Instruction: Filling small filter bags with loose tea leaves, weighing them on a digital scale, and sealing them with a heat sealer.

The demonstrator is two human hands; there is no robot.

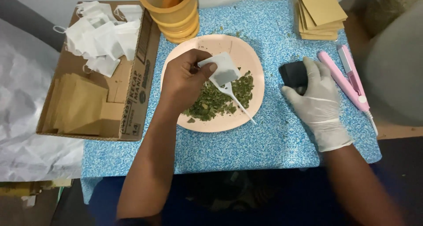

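Observation:
My bare left hand (185,78) hovers over a pale pink plate (253,60) and pinches a small white filter bag (224,69) between thumb and fingers. A heap of dried green leaves (222,98) lies on the plate, with a white plastic fork (235,100) resting in it. My right hand (319,98), in a white glove, rests on a small black device (293,74) on the blue speckled table cover (264,146). Whether that hand grips the device or only lies on it is unclear.
A cardboard box (141,76) at the left holds several white filter bags (103,34) and brown paper envelopes (79,104). Stacked yellow cups (174,14) stand behind the plate. A pile of brown envelopes (319,12) and a pink sealing iron (348,80) lie at the right.

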